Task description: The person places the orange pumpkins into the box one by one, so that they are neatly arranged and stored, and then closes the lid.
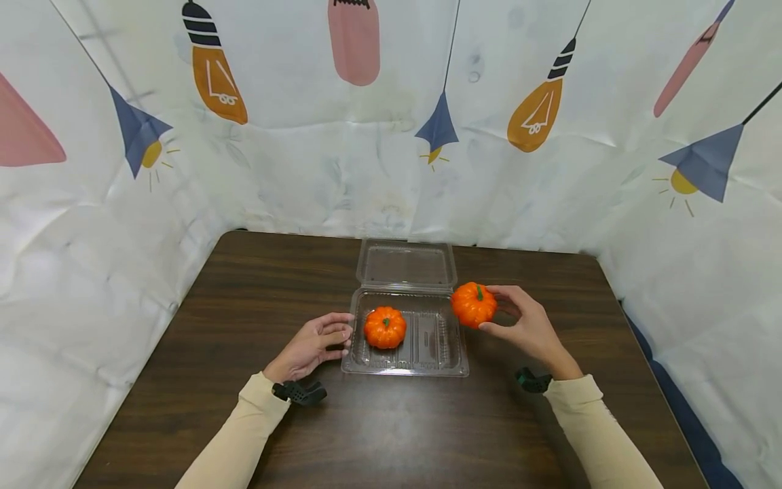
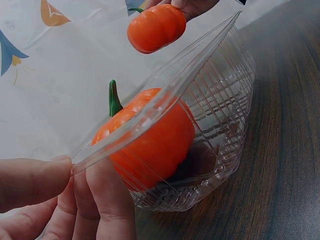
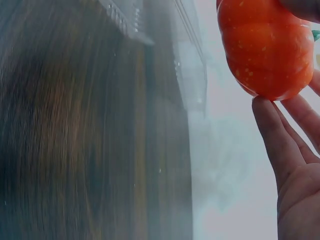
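A clear plastic clamshell box [image 1: 430, 339] lies with its lid [image 1: 406, 263] folded back on a dark wood table. Inside its left half sits a small orange pumpkin [image 1: 385, 328] with a green stem. My left hand [image 1: 314, 345] pinches the box's left rim between thumb and fingers, as the left wrist view shows up close. A second orange pumpkin [image 1: 473, 305] is held by my right hand [image 1: 527, 322], at the box's upper right edge. In the right wrist view that pumpkin [image 3: 267, 50] sits between the thumb and fingertips, raised off the table.
The dark wood table [image 1: 281, 272] extends around the box on all sides. A white curtain [image 1: 293, 170] printed with lamps and bulbs hangs behind and beside it. Each wrist wears a black strap [image 1: 299, 392].
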`<state>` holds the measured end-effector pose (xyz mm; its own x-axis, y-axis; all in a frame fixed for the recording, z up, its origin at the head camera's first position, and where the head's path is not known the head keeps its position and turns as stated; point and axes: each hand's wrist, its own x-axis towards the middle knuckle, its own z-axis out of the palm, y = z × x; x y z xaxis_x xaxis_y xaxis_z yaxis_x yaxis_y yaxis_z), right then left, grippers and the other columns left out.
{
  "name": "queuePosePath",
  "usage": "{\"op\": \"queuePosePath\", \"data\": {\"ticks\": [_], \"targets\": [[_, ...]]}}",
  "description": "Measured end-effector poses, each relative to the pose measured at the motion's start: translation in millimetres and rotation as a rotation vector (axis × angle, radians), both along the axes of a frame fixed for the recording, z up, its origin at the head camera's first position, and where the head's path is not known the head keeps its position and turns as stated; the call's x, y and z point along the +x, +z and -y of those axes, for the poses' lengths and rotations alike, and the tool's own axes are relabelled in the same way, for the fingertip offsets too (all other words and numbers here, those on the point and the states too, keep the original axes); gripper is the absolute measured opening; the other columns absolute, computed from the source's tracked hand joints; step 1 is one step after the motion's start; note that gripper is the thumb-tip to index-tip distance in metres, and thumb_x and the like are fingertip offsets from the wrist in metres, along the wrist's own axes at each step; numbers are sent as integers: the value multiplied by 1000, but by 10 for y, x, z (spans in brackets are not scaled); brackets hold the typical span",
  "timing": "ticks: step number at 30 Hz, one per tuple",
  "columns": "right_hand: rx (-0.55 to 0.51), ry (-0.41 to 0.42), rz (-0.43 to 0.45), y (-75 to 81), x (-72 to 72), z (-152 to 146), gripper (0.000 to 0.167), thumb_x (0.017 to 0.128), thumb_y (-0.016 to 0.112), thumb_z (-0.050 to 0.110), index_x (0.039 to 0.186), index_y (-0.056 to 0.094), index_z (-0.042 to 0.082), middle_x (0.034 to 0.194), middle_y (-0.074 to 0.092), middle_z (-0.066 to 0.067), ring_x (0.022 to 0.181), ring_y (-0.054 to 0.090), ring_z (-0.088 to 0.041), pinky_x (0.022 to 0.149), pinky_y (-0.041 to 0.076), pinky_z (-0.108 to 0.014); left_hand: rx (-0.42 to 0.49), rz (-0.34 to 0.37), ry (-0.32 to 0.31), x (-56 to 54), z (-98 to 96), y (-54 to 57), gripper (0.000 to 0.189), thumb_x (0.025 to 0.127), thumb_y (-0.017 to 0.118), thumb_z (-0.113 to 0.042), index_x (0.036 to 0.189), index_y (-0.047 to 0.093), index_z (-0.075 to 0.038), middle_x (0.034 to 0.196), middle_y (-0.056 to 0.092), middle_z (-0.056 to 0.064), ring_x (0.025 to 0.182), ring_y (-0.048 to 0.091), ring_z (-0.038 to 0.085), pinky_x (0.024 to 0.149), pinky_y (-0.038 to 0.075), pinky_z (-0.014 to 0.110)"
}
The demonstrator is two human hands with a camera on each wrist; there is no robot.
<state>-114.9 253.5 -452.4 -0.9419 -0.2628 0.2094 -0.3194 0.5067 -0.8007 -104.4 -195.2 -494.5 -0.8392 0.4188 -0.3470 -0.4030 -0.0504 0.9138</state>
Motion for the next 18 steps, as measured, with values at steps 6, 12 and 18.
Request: {"op": "queuePosePath", "data": {"ticks": [6, 12, 18], "targets": [[5, 40, 17, 25, 17, 109, 66, 82, 89, 20, 141, 59, 20, 137, 61, -3, 121, 63, -6, 104, 55, -41, -5, -1, 0, -3, 2, -4, 58, 103, 63, -14, 153, 38, 2, 113, 64, -5, 93, 66, 10, 85, 62, 26], [-11, 70, 25, 17, 11, 177, 66, 81, 90, 21, 140, 60, 22, 136, 62, -2, 121, 66, -19, 104, 54, -48, -8, 2, 4, -11, -2, -13, 58, 103, 65, -14, 152, 39, 2, 113, 65, -5, 93, 66, 11, 85, 62, 27], [-9, 101, 31, -4, 14, 273, 67, 80, 91, 21, 139, 60, 21, 137, 62, -2, 122, 66, -17, 105, 55, -38, -8, 1, 3, -15, 3, -31, 57, 103, 65, -14, 152, 40, 1, 114, 65, -5, 94, 66, 11, 85, 62, 27]]}}
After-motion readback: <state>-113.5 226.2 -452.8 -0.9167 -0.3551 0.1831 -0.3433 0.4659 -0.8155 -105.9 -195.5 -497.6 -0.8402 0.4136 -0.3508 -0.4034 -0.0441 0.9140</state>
